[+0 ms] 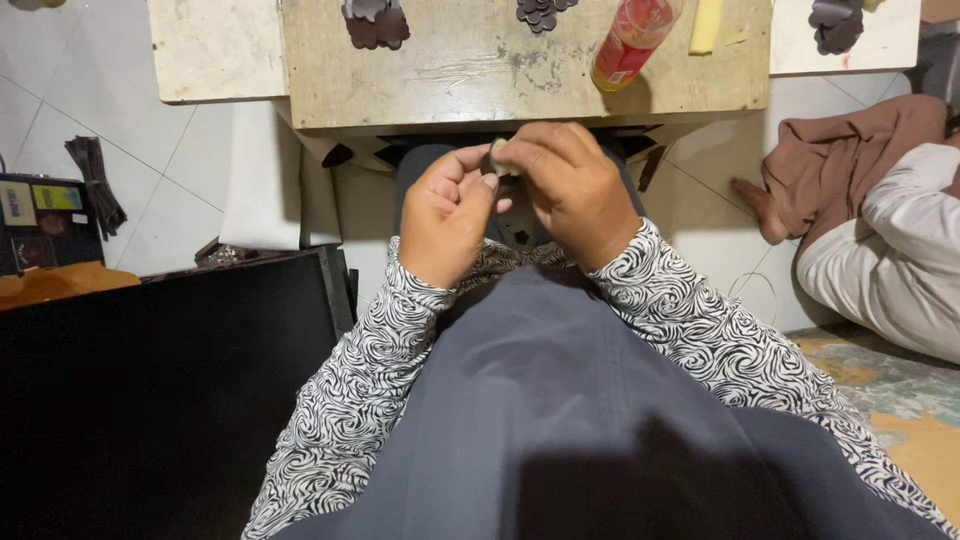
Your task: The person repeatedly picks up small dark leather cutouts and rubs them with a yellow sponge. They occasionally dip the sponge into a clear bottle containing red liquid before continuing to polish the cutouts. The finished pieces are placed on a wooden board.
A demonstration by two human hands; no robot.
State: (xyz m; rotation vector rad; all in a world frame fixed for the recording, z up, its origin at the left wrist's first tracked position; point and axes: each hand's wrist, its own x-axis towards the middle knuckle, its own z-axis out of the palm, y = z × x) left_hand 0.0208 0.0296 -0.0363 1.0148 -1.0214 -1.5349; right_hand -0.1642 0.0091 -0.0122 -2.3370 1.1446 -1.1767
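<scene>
My left hand (445, 215) and my right hand (570, 190) meet just below the front edge of a low wooden board (470, 80). Between their fingertips they pinch a small pale, tan piece (498, 158); most of it is hidden by the fingers. Both hands are curled tight around it, above my lap in grey cloth (560, 400). My sleeves carry a black-and-white swirl pattern.
On the board lie dark flower-shaped cutouts (375, 22), a red bottle (630, 45) and a yellow strip (706, 25). A black box (150, 390) stands at my left. Another person's foot and brown-and-white clothing (880, 220) are on the floor at the right.
</scene>
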